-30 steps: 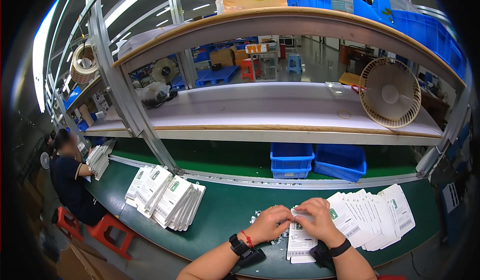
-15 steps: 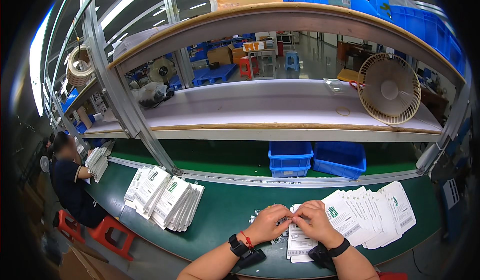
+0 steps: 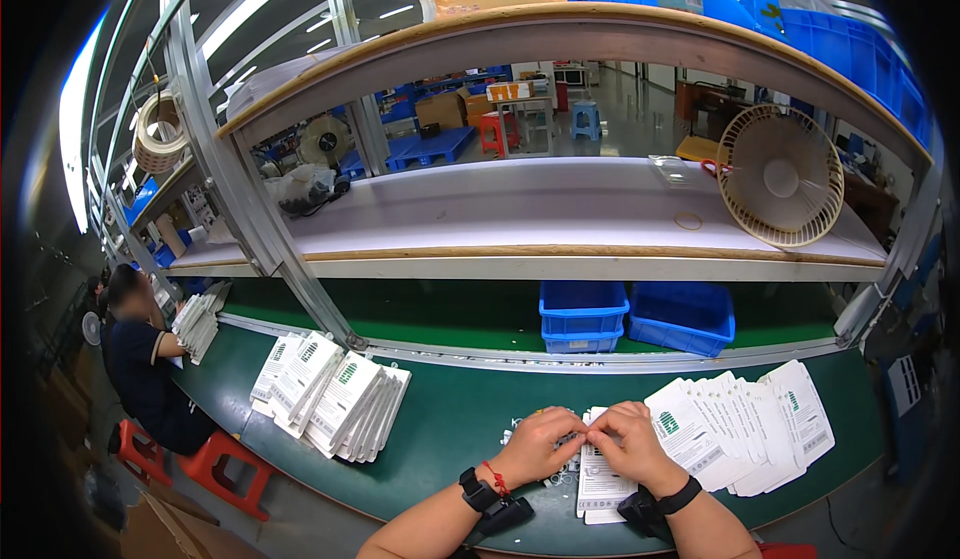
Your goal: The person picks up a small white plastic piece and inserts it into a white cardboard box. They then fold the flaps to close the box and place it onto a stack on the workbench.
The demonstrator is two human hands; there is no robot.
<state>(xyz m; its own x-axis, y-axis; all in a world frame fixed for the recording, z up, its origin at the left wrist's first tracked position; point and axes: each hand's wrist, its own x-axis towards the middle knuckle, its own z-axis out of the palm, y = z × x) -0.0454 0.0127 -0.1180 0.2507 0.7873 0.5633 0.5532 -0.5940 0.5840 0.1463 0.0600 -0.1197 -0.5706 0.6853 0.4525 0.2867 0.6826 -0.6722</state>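
My left hand and my right hand meet over a flat white printed package lying on the green table. Thumbs and fingertips of both are pinched together near its upper edge; whatever lies between them is too small to make out. Small whitish pieces are scattered beside and partly beneath my left hand. Just right of my right hand, several similar white packages with green print overlap in a fanned row. Another batch of these packages leans in stacks farther left.
Two blue bins stand side by side behind the table's metal rail. Above runs a white shelf carrying a round fan. At the far left a person sits beside more packages, near red stools.
Both hands stay pinched together over the same package, with barely any movement. The whole view shifts very slightly.
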